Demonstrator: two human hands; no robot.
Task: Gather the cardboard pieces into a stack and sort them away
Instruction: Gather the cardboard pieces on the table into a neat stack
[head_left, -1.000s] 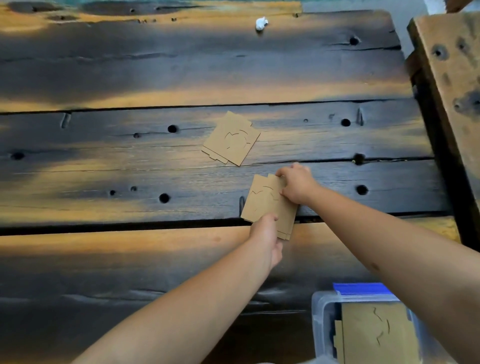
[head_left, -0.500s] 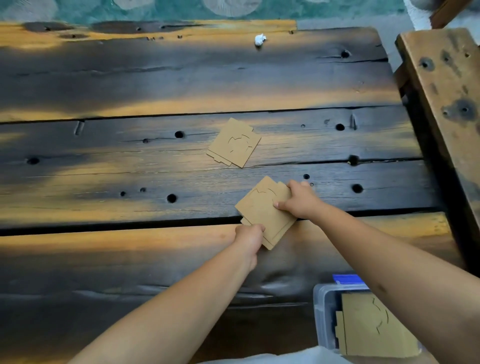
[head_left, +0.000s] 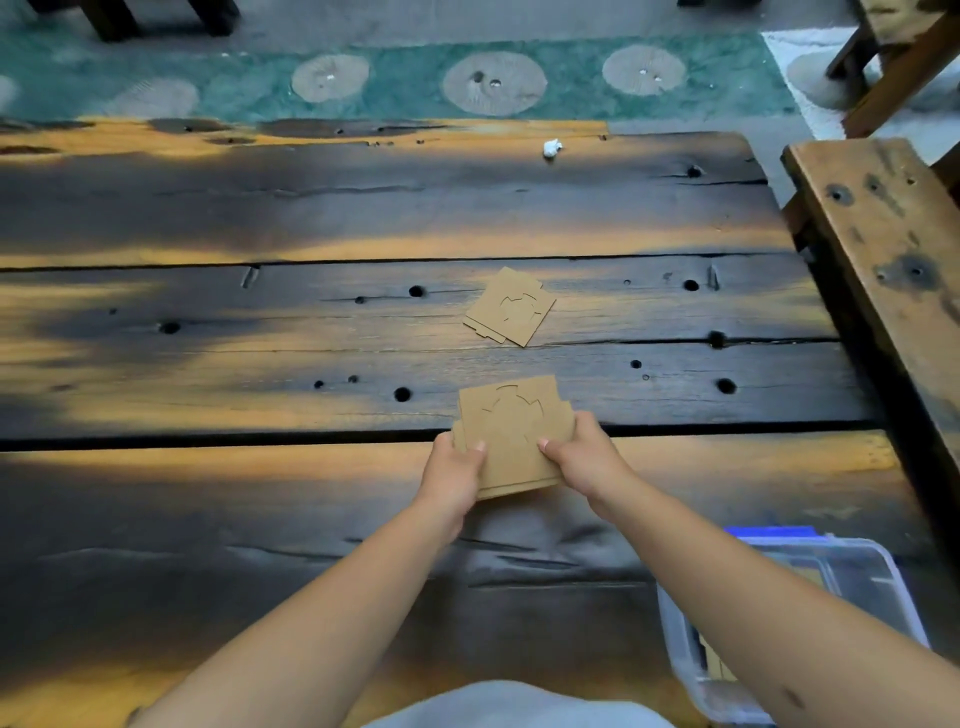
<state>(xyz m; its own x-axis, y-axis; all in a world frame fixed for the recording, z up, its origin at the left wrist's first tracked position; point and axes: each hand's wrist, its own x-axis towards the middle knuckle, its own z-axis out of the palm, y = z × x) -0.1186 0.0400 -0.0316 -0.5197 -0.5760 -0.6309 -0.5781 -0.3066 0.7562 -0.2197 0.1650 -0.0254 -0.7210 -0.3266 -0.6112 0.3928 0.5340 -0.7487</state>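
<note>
We grip the cardboard stack (head_left: 511, 434) over the desk (head_left: 260, 364), left hand (head_left: 452, 478) and right hand (head_left: 584, 460) each clasping a side, thumbs on top. We ought to square the edges before reaching for the second small pile (head_left: 511, 306) farther off, then carry everything to the plastic bin (head_left: 872, 571) near our right arm.

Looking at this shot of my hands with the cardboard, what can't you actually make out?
Head view only:
- Held stack: piece count; left hand and right hand cover its sides.
- Plastic bin: contents hidden by right forearm, cut off by frame edge.
- Far cardboard pile: piece count; too small.
- White lump: too small to identify.
</note>
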